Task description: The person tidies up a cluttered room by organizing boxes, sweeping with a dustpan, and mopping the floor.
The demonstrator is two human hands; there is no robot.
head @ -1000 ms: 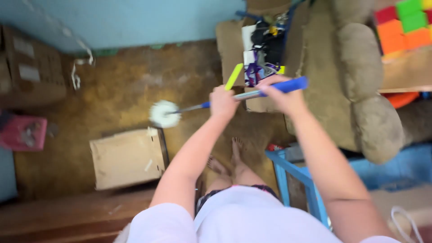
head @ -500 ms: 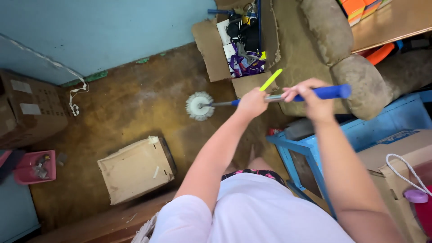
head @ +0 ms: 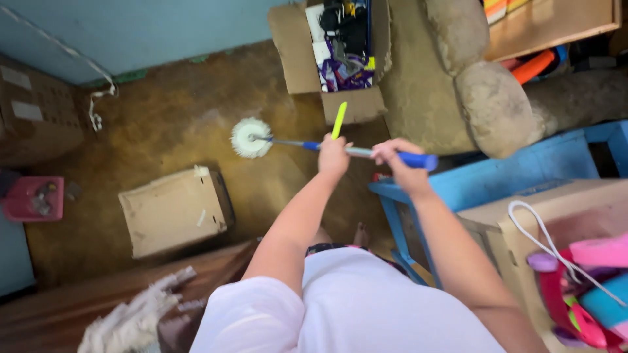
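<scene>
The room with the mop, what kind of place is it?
Probably a storage room in a home. A worn armchair, cardboard boxes and an open box of odds and ends crowd the brown floor, where the mop rests.

Both arms reach forward and down, the left hand (head: 333,157) and the right hand (head: 400,168) each closed in a fist, near each other.

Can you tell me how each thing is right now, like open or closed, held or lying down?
mop: held by both hands, round white head down on the floor
left hand: closed around the mop pole
right hand: closed around the blue grip
box of odds and ends: flaps open, full
plain cardboard box: closed, on the floor
pink tub: open, small things inside
</scene>
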